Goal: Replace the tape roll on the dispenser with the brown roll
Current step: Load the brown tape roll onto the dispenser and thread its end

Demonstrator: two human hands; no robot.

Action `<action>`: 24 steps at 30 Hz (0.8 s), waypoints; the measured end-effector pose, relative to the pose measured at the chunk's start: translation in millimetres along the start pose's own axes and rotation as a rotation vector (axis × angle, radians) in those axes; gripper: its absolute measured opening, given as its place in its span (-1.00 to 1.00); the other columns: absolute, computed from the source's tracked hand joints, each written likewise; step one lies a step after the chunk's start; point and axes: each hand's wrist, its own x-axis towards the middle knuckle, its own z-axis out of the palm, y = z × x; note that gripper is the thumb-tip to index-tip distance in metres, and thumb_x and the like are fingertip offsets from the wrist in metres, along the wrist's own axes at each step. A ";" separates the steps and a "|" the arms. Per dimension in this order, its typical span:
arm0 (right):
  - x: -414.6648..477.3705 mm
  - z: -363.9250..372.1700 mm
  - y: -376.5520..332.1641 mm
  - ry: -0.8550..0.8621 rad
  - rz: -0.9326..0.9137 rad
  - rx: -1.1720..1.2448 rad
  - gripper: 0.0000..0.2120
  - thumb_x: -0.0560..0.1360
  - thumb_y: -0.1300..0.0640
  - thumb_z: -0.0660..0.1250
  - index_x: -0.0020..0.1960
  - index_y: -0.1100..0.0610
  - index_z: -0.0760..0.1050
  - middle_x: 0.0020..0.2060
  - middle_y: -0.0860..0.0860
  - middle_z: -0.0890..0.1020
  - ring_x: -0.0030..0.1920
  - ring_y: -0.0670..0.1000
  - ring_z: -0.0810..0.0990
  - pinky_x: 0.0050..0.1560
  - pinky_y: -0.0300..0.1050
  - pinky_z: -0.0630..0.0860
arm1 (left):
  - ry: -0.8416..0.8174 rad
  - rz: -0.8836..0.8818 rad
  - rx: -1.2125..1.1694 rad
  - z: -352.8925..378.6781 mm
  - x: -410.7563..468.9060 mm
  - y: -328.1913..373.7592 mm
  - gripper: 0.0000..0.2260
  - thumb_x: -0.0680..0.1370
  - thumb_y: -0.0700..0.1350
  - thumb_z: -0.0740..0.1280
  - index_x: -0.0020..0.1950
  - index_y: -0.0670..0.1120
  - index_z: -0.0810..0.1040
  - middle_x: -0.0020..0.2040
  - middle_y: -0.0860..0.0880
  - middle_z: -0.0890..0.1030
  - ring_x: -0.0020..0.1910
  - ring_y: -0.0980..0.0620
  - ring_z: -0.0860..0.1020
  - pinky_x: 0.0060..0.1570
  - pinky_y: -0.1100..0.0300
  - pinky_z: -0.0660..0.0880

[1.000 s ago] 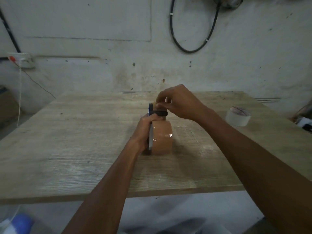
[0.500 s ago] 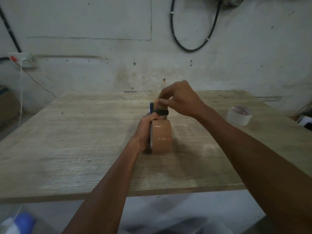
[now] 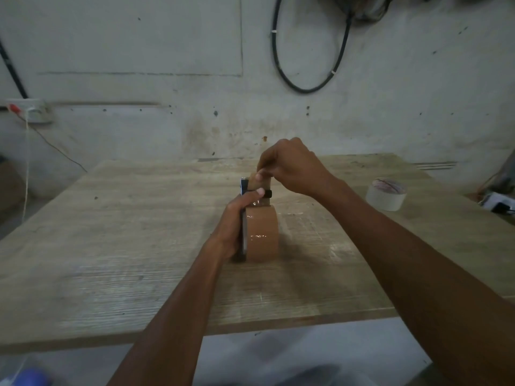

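Brown roll (image 3: 263, 236), seated on the dispenser (image 3: 244, 218) standing on the desk (image 3: 111, 246): left hand (image 3: 232, 224) clamped round the frame, right hand (image 3: 289, 168) pinching the tape end (image 3: 255, 181), which may slip, fold and stick to itself.

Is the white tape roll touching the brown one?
Apart. The head view shows bare table between the white roll and the brown roll.
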 end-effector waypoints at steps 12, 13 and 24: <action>-27.2 -11.5 -5.0 0.401 0.062 0.271 -0.66 0.65 -0.08 0.25 -0.06 0.12 0.68 -0.27 -0.11 0.65 -0.35 -0.27 0.57 -0.22 -0.31 0.48 | -0.046 -0.008 -0.129 0.7 -3.1 1.0 -0.49 0.39 0.35 0.41 -0.03 -0.10 0.69 -0.12 -0.24 0.58 -0.23 -0.22 0.55 -0.17 -0.03 0.50; -36.7 -4.2 -7.9 0.377 0.083 0.256 -0.70 0.65 -0.04 0.26 -0.03 0.10 0.68 -0.24 -0.10 0.66 -0.32 -0.26 0.56 -0.19 -0.27 0.48 | -0.025 -0.001 -0.150 0.4 -2.2 1.0 -0.45 0.43 0.37 0.35 0.02 -0.11 0.68 -0.10 -0.25 0.59 -0.21 -0.23 0.56 -0.15 -0.04 0.51; -141.9 94.4 -60.6 0.152 -0.132 -0.286 -0.72 0.49 0.01 0.22 0.02 0.09 0.66 -0.09 0.04 0.75 -0.07 0.05 0.70 0.09 0.00 0.62 | 0.212 -0.008 -0.333 15.4 -4.6 -1.0 -0.27 0.59 0.37 -0.01 0.54 -0.14 0.32 0.52 -0.29 0.36 0.38 -0.25 0.46 0.30 -0.16 0.49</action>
